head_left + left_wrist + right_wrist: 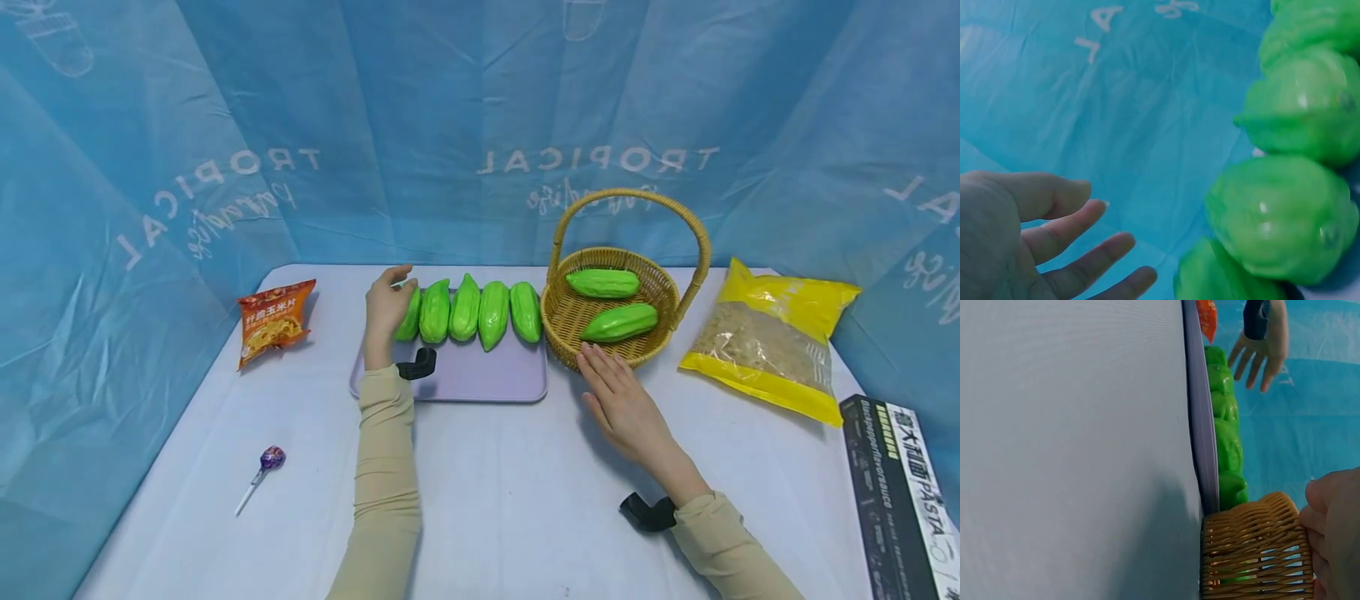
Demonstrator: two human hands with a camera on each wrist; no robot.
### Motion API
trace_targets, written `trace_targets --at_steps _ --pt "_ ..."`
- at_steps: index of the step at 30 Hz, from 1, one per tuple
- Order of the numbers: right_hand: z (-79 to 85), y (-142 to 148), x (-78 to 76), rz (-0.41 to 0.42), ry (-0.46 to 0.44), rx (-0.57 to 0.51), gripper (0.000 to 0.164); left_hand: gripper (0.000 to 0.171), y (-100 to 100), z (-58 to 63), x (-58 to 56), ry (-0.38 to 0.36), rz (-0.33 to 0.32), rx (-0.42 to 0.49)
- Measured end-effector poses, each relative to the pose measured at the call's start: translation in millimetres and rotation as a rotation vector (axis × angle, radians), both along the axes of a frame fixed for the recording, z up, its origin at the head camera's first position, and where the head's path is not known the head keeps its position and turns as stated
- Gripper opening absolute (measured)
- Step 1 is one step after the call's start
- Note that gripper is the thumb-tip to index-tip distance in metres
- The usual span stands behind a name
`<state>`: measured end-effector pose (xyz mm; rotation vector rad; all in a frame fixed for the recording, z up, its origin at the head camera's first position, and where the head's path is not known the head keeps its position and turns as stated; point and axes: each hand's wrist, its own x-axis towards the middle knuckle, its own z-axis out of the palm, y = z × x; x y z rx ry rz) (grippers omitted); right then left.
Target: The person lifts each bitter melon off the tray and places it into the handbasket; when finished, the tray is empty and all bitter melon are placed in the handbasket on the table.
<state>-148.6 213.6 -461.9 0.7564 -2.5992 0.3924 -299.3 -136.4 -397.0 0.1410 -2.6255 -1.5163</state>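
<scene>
Only head shows the lollipop (272, 457), near left; spread left hand (386, 310) partly hides a fruit (409, 321); straight-fingered right hand (626, 410) by basket (573, 320).

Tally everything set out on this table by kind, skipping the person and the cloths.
Green produce pieces: 7 (5 on the tray, 2 in the basket)
Tray: 1
Basket: 1
Bags, orange bag and yellow bag: 2
Lollipop: 1
Pasta box: 1
Total: 13

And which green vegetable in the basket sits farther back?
The back vegetable, nearer the basket's far wall; the front vegetable lies toward the near rim.
</scene>
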Motion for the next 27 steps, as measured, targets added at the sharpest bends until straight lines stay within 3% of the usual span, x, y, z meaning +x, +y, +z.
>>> trace_targets --at_steps 6,11,20,27 --pt "0.0 0.1 0.7 -0.004 -0.007 0.004 0.055 0.04 -8.0 -8.3 -0.6 0.026 0.096 0.021" --pt "1.5 -0.3 1.3 -0.007 -0.024 0.012 0.055 0.041 -11.9 -15.1 -0.9 0.001 0.133 0.039" --pt "-0.4 0.0 0.9 0.002 0.004 0.004 0.052 0.046 -15.7 -32.2 -5.3 -0.089 0.12 -0.009" --pt "-0.6 0.1 1.0 0.003 0.006 -0.001 0.052 0.049 -14.1 -37.4 -7.7 -0.142 0.099 -0.009"
